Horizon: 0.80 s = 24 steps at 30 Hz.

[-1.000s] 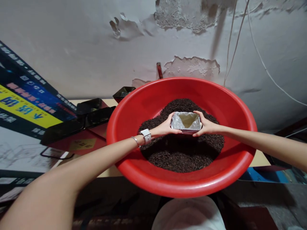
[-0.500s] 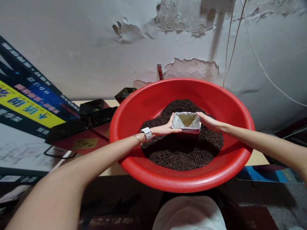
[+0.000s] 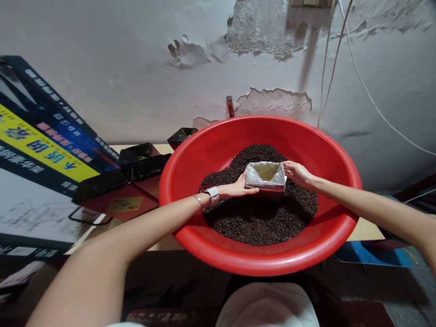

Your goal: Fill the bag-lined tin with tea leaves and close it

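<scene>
A small dark red box lined with a silvery foil bag (image 3: 266,177) sits upright in the heap of dark loose tea leaves (image 3: 259,213) inside the wide red plastic basin (image 3: 218,141) — its liner open and showing no leaves yet. The left hand (image 3: 238,187) lies flat-fingered against the box's left side, and the right hand (image 3: 297,174) touches its right rim with loosely curled fingers — neither fully grips it, so filling looks barely begun.

left hand (image 3: 238,187): centre frame, fingers flat, thumb out (watch on wrist) | right hand (image 3: 298,174): right of centre, fingers loosely extended

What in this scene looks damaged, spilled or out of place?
The wall behind the red basin is damaged: paint has peeled away in ragged patches. Nothing has spilled; the dark loose leaves lie inside the basin.
</scene>
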### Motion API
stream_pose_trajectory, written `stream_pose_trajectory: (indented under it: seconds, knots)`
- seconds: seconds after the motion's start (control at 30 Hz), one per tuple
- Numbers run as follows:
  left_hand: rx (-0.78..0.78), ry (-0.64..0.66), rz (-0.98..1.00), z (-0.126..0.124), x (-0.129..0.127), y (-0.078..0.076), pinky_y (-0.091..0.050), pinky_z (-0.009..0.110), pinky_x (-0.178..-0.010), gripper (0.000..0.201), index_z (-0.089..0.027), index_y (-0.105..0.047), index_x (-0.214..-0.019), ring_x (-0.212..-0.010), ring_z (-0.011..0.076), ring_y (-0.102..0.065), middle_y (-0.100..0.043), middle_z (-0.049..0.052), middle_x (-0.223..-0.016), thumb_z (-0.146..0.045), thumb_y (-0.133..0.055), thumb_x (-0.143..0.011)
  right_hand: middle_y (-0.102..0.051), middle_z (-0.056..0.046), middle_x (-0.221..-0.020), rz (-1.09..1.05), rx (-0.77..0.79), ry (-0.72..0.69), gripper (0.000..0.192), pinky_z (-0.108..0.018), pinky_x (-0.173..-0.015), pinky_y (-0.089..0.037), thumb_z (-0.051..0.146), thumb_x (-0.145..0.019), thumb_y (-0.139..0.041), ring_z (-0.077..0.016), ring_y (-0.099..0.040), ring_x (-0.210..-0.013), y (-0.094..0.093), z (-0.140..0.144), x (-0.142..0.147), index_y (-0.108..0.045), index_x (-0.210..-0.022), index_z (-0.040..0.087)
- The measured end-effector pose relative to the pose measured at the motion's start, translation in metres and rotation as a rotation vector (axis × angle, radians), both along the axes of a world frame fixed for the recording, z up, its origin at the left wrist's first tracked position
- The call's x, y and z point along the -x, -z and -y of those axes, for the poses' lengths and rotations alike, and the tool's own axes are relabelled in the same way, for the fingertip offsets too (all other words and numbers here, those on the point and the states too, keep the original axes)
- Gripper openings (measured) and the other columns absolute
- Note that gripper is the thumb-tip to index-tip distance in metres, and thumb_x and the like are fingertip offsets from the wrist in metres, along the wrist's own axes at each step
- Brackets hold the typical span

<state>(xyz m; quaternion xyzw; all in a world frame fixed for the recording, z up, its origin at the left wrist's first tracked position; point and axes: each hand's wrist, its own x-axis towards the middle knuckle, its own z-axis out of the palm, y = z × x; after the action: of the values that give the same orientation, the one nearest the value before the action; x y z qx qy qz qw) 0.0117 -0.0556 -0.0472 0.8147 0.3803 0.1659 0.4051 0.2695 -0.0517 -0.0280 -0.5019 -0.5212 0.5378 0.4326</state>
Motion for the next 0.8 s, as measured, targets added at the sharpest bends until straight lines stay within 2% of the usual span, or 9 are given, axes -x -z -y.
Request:
stream_pose_trajectory:
  seconds: [0.13, 0.23, 0.27, 0.33, 0.4, 0.43, 0.53, 0.67, 0.8]
  knots:
    - [0.134, -0.009, 0.175, 0.001, -0.002, -0.005, -0.009, 0.043, -0.122, 0.114, -0.021, 0.000, -0.156, -0.149, 0.0291, -0.013, -0.021, 0.012, -0.161, -0.082, -0.050, -0.073, -0.062, -0.004, -0.077, 0.118, -0.082, 0.162, 0.012, -0.032, -0.078, -0.051, 0.023, -0.065, -0.054, -0.0149, -0.058, -0.074, -0.009, 0.002, -0.004, -0.057, -0.076, 0.019]
    - [0.071, 0.004, 0.217, -0.002, -0.004, 0.008, -0.007, 0.045, -0.122, 0.126, -0.018, 0.000, -0.155, -0.148, 0.0317, -0.012, -0.018, 0.015, -0.160, -0.083, -0.058, -0.066, -0.064, -0.005, -0.086, 0.445, -0.245, 0.226, 0.014, -0.032, -0.079, -0.052, 0.022, -0.068, -0.056, -0.0170, -0.058, -0.082, -0.025, 0.005, -0.007, -0.057, -0.082, 0.019]
    - [0.038, 0.005, 0.206, -0.004, -0.005, 0.015, -0.003, 0.045, -0.122, 0.130, -0.017, 0.001, -0.155, -0.149, 0.0325, -0.008, -0.015, 0.015, -0.161, -0.084, -0.060, -0.062, -0.065, -0.006, -0.089, 0.600, -0.243, 0.200, 0.015, -0.033, -0.078, -0.052, 0.022, -0.069, -0.057, -0.0182, -0.059, -0.083, -0.031, 0.006, -0.007, -0.056, -0.084, 0.019]
    - [-0.005, -0.012, 0.176, -0.007, -0.004, 0.027, 0.003, 0.044, -0.121, 0.134, -0.016, 0.003, -0.155, -0.149, 0.0328, -0.001, -0.007, 0.016, -0.162, -0.085, -0.061, -0.059, -0.066, -0.009, -0.089, 0.804, -0.062, 0.005, 0.014, -0.035, -0.073, -0.053, 0.026, -0.075, -0.058, -0.0204, -0.061, -0.079, -0.041, 0.008, -0.009, -0.055, -0.087, 0.018]
    - [-0.002, -0.032, 0.148, -0.009, -0.003, 0.034, 0.005, 0.044, -0.121, 0.135, -0.016, 0.006, -0.154, -0.149, 0.0325, 0.002, 0.002, 0.016, -0.163, -0.085, -0.060, -0.059, -0.068, -0.009, -0.085, 0.780, 0.201, -0.255, 0.013, -0.036, -0.067, -0.053, 0.030, -0.083, -0.053, -0.0212, -0.064, -0.071, -0.048, 0.010, -0.011, -0.055, -0.088, 0.018]
    - [0.011, -0.032, 0.130, -0.009, -0.002, 0.034, 0.005, 0.044, -0.121, 0.136, -0.015, 0.008, -0.154, -0.149, 0.0328, 0.002, 0.005, 0.017, -0.163, -0.085, -0.061, -0.059, -0.069, -0.009, -0.083, 0.741, 0.276, -0.339, 0.014, -0.036, -0.065, -0.054, 0.031, -0.085, -0.050, -0.0212, -0.064, -0.068, -0.049, 0.010, -0.012, -0.056, -0.088, 0.018]
    - [0.084, 0.004, 0.130, -0.007, -0.001, 0.024, -0.002, 0.045, -0.122, 0.143, -0.013, 0.012, -0.153, -0.149, 0.0344, -0.003, 0.006, 0.018, -0.162, -0.083, -0.065, -0.056, -0.070, -0.010, -0.084, 0.710, 0.265, -0.379, 0.011, -0.034, -0.062, -0.053, 0.026, -0.083, -0.052, -0.0208, -0.066, -0.068, -0.048, 0.010, -0.015, -0.058, -0.088, 0.018]
    - [0.151, -0.053, 0.229, -0.003, -0.003, 0.011, -0.013, 0.044, -0.122, 0.125, -0.017, 0.009, -0.154, -0.148, 0.0318, -0.014, -0.008, 0.016, -0.163, -0.084, -0.053, -0.069, -0.071, -0.008, -0.080, 0.740, 0.273, -0.431, 0.010, -0.030, -0.060, -0.052, 0.021, -0.078, -0.057, -0.0185, -0.066, -0.067, -0.043, 0.009, -0.014, -0.063, -0.084, 0.016]
    - [0.031, -0.030, 0.158, -0.006, -0.005, 0.022, -0.002, 0.043, -0.122, 0.117, -0.018, -0.002, -0.155, -0.149, 0.0301, -0.006, -0.018, 0.012, -0.161, -0.084, -0.049, -0.071, -0.069, -0.005, -0.067, 0.692, 0.348, -0.467, 0.010, -0.028, -0.058, -0.052, 0.020, -0.077, -0.055, -0.0156, -0.062, -0.060, -0.039, 0.010, -0.009, -0.064, -0.075, 0.016]
